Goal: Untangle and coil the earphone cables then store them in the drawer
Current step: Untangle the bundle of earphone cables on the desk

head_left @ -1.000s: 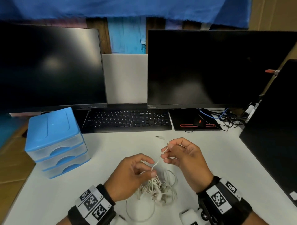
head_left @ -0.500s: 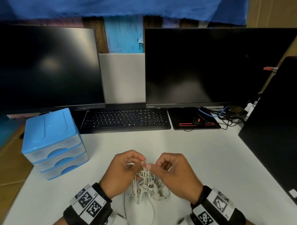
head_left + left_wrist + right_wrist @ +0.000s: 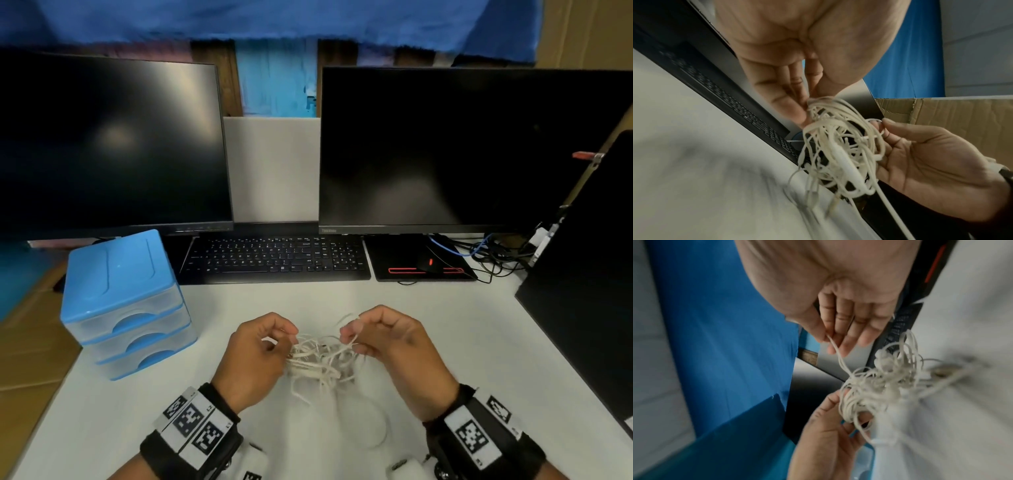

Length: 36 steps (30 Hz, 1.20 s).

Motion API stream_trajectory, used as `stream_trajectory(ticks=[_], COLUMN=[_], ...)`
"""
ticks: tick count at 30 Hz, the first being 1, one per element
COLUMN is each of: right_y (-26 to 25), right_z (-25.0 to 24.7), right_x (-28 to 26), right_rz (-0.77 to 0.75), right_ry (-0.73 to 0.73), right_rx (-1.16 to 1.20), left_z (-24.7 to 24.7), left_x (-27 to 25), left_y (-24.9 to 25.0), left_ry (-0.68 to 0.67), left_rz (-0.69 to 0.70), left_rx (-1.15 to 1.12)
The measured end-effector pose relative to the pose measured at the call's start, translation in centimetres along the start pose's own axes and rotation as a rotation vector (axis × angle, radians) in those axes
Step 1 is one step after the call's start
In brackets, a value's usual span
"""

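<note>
A tangled bundle of white earphone cables (image 3: 322, 359) hangs between my two hands just above the white desk (image 3: 428, 325). My left hand (image 3: 260, 353) pinches a bunch of strands at the bundle's left side; the same cables (image 3: 838, 146) fill the left wrist view. My right hand (image 3: 383, 342) pinches a single strand (image 3: 838, 353) pulled up out of the bundle's right side. A loose loop of cable (image 3: 376, 425) trails toward me on the desk. The blue three-drawer unit (image 3: 126, 305) stands to the left with all its drawers closed.
A black keyboard (image 3: 274, 257) lies behind my hands, with two dark monitors (image 3: 445, 154) behind it. A mouse on a black pad (image 3: 424, 263) sits at the right, beside a heap of wires. A dark panel (image 3: 589, 308) borders the desk's right side.
My hands came together over the bundle, then drew apart sideways, spreading the tangle wider between them. The right hand has come down from its raised position, and the bundle is lifted slightly.
</note>
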State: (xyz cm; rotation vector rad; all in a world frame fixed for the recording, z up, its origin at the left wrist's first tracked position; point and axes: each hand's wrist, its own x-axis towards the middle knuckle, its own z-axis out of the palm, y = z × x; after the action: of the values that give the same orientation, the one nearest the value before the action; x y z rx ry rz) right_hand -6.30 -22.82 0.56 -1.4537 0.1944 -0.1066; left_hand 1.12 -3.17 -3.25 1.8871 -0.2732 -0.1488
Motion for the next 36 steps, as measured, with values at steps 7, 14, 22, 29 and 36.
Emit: stream_trajectory(ticks=[7,14,22,29,36], right_y=[-0.9,-2.0,-2.3,-1.4,-0.8], right_z=[-0.6,-1.4,-1.2,-2.5,-1.6], right_x=[0.2,0.4,0.1,1.1,0.7], right_rz=[-0.017,-0.214,-0.178,-0.112,-0.075], right_ry=[0.052,0.241,0.037,0.217,0.049], right_rx=[-0.17,0.024,-0.031,-0.12,-0.219], left_z=[-1.2,-3.5,0.9,1.3,0.6], left_x=[1.1,1.5,-1.8,-1.5,-0.7], left_y=[-0.3,-1.1,1.9,0.4,1.4], left_ry=[0.127,-0.218,-0.412,-0.429,-0.41], left_rz=[-0.024,-0.163,0.234,0.221,0.047], left_rx=[0.059,0.532,0.337,0.348,-0.17])
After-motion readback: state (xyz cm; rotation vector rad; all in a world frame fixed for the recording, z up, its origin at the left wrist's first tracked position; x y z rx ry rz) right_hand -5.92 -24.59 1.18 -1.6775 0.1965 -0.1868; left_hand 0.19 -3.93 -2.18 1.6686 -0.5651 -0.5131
